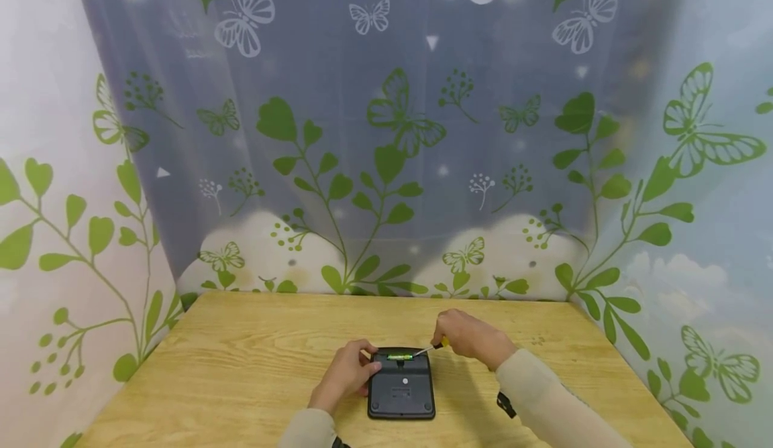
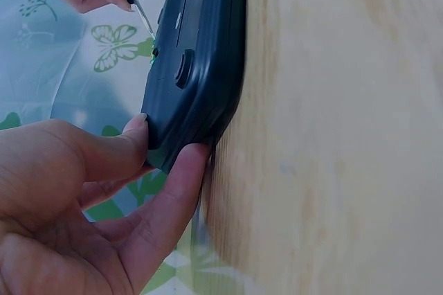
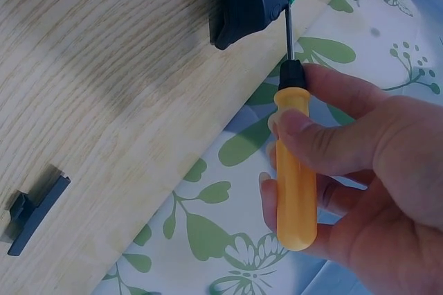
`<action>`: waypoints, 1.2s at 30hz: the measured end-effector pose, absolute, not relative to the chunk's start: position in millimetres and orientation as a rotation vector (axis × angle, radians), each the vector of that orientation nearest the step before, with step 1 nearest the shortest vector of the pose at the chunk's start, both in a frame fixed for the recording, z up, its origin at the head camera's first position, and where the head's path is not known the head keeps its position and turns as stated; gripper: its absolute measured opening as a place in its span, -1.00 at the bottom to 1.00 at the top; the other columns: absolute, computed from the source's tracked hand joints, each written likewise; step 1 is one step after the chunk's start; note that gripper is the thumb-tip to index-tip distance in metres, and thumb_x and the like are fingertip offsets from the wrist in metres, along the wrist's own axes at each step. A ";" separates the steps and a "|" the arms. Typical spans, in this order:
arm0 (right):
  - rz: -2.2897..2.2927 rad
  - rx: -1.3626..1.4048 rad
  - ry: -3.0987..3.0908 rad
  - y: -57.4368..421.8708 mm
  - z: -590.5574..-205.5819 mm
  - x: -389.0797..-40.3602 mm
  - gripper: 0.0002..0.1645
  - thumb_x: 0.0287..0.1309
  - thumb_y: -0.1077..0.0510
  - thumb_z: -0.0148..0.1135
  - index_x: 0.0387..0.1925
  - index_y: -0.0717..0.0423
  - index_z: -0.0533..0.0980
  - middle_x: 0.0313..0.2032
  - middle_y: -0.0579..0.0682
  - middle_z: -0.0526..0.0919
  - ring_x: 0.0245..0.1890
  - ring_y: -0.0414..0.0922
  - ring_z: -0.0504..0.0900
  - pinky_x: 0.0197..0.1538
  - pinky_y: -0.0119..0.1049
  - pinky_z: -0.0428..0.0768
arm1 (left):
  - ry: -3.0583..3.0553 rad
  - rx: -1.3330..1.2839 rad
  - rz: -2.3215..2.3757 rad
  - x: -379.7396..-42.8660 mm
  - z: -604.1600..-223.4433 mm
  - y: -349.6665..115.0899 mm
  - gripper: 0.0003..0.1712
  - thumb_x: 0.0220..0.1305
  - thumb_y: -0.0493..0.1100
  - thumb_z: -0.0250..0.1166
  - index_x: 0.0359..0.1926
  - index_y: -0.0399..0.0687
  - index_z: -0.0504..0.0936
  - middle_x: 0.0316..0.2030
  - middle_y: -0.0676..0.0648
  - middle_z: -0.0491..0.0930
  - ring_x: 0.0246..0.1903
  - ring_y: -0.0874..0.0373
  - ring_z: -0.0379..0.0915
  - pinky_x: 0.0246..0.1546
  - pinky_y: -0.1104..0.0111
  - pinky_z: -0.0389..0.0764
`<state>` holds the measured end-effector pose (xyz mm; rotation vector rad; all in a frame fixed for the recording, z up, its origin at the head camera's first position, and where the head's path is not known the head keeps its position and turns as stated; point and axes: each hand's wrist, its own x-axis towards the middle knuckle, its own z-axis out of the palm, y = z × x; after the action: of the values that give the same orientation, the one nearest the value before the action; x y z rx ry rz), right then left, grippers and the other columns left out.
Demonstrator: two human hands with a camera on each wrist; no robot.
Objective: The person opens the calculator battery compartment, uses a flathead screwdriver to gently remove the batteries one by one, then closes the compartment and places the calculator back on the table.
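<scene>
A dark calculator point(image 1: 417, 391) lies face down on the table, its back and open battery slot showing. In that slot sits a green battery point(image 1: 398, 357). My left hand point(image 1: 347, 371) grips the calculator's left edge, thumb on the back and fingers at the side, as the left wrist view also shows. My right hand point(image 3: 374, 149) holds a screwdriver point(image 3: 296, 191) by its yellow handle, thumb and fingers around it. The metal shaft point(image 3: 290, 35) points at the slot, with its tip right at the battery's right end.
On the wooden table point(image 1: 253, 354), a small black cover point(image 3: 38, 215) lies apart from the calculator, at the left of the right wrist view. Patterned cloth point(image 1: 374, 200) with leaves and butterflies hangs behind the table and along both sides.
</scene>
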<state>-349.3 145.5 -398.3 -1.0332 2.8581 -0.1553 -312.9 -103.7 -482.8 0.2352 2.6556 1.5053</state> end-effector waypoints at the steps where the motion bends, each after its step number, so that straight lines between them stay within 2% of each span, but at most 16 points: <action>1: -0.153 -1.027 2.859 145.8 -398.7 -349.1 -0.54 0.03 0.54 0.21 -0.20 -0.02 0.71 -0.19 -0.11 0.73 -0.09 -0.08 0.66 -0.10 -0.34 0.70 | 2.656 0.235 1.506 -312.8 -482.9 -103.4 -0.68 0.23 -0.29 0.28 0.02 -0.22 0.54 -0.35 -0.18 0.56 -0.52 0.11 0.54 -0.67 0.30 0.66; 13: -0.099 -1.060 2.875 145.9 -397.6 -348.3 -0.52 0.00 0.54 0.24 -0.20 -0.05 0.71 -0.20 -0.12 0.73 -0.11 -0.11 0.66 -0.13 -0.38 0.69 | 2.648 0.237 1.518 -312.4 -483.9 -102.8 -0.68 0.23 -0.29 0.29 0.01 -0.23 0.54 -0.35 -0.19 0.56 -0.51 0.10 0.53 -0.66 0.30 0.66; 23: 0.018 -1.091 2.906 138.2 -389.9 -346.8 -0.61 0.00 0.48 0.28 -0.24 -0.03 0.71 -0.24 -0.09 0.70 -0.17 -0.13 0.65 -0.20 -0.40 0.69 | 2.647 0.227 1.502 -314.2 -484.7 -102.5 -0.68 0.23 -0.28 0.28 0.02 -0.21 0.54 -0.35 -0.16 0.55 -0.51 0.11 0.53 -0.64 0.29 0.67; 31: 0.173 -1.184 2.969 130.1 -383.4 -343.9 -0.70 0.00 0.36 0.33 -0.28 -0.06 0.72 -0.27 -0.08 0.71 -0.25 -0.17 0.67 -0.25 -0.47 0.68 | 2.647 0.217 1.499 -314.8 -483.1 -102.5 -0.67 0.24 -0.27 0.28 0.03 -0.21 0.53 -0.34 -0.17 0.54 -0.51 0.11 0.53 -0.65 0.31 0.66; 36: 0.296 -1.208 2.994 126.9 -385.7 -344.7 -0.76 0.03 0.27 0.34 -0.31 -0.13 0.73 -0.28 -0.11 0.71 -0.25 -0.17 0.66 -0.24 -0.40 0.68 | 2.646 0.208 1.490 -315.1 -485.2 -101.9 -0.66 0.24 -0.28 0.28 0.04 -0.22 0.53 -0.33 -0.18 0.55 -0.51 0.10 0.53 -0.64 0.31 0.66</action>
<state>-344.7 126.9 -385.7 -1.2082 2.9940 0.2958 -315.1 -101.9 -485.2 0.2083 2.6456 1.4896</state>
